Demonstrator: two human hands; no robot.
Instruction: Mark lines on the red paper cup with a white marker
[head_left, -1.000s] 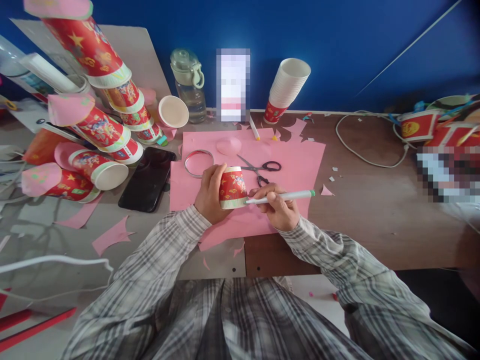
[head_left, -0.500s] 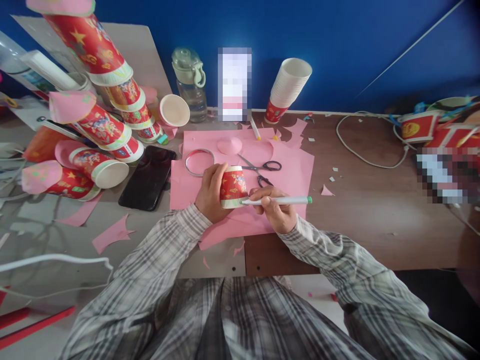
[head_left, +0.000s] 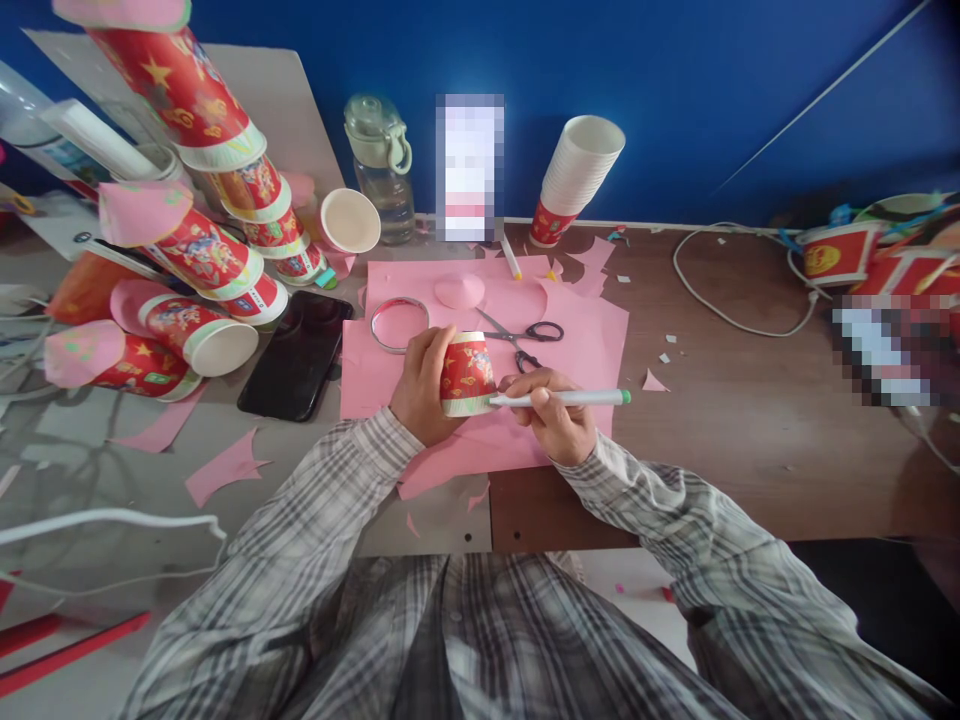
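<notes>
My left hand (head_left: 424,388) is wrapped around the left side of a red patterned paper cup (head_left: 468,366), held upside down with its pale rim toward me. Green marks show along that rim. In my right hand (head_left: 561,420) is a white marker (head_left: 574,398) with a green end, its tip at the right part of the rim. Beneath both hands lie pink paper sheets (head_left: 592,350). Just beyond the cup are black-handled scissors (head_left: 517,338) with spread blades, a roll of tape (head_left: 400,326) and a small pink paper cone (head_left: 459,291).
On the left stand and lie several decorated cups (head_left: 199,255) with pink cone tops, beside a black phone (head_left: 296,355). A water bottle (head_left: 381,170), a lit phone (head_left: 469,168) and a stack of cups (head_left: 577,180) line the blue wall. A white cable (head_left: 739,322) curls at right.
The marker and my right hand have shifted slightly to the right along the cup's rim. My left hand and the cup stay almost where they were.
</notes>
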